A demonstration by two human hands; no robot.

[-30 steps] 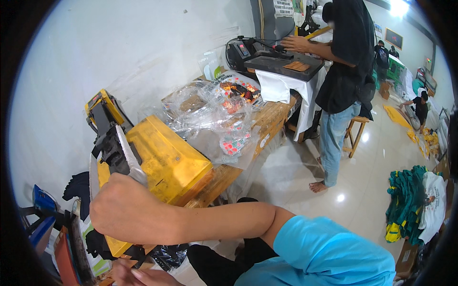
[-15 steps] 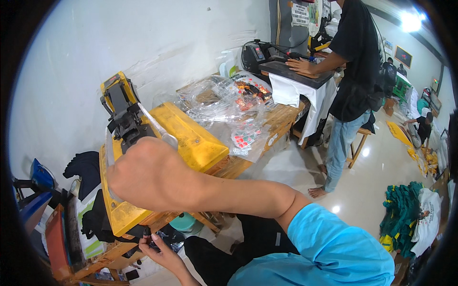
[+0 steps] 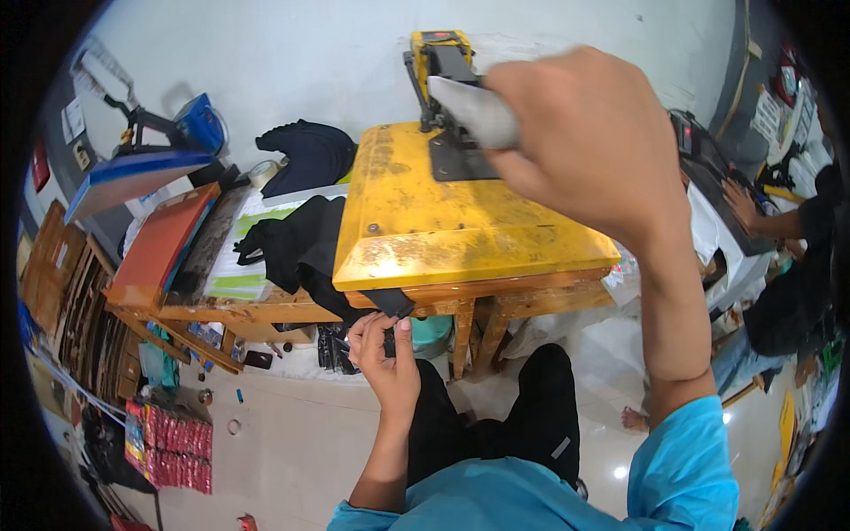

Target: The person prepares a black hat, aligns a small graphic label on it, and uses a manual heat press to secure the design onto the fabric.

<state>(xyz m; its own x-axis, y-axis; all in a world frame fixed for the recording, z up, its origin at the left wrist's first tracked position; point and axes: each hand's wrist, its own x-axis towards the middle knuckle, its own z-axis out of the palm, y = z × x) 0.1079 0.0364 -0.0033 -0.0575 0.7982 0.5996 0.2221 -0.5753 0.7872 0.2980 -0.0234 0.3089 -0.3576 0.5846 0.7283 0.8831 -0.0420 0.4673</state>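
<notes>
A yellow heat press (image 3: 416, 212) stands on a wooden table, its broad upper plate lowered. My right hand (image 3: 584, 142), raised above the plate, is closed around the grey-wrapped handle (image 3: 478, 111) of the press. Black cloth (image 3: 297, 243) sticks out from under the plate's left side, and a piece of it hangs at the front left corner. There my left hand (image 3: 385, 354) pinches the cloth's edge between thumb and curled fingers, just below the plate. How much cloth lies inside the press is hidden.
Left of the press are a folded dark cloth (image 3: 310, 159), a tape roll (image 3: 263, 173) and an orange-red board (image 3: 166, 248). A teal tub (image 3: 432, 334) stands under the table. Another person's hand (image 3: 741, 208) rests on a second press at the right.
The view has swung left, bringing the press to the middle and the table's left end into sight. My right hand stays on the handle, my left at the cloth by the front corner.
</notes>
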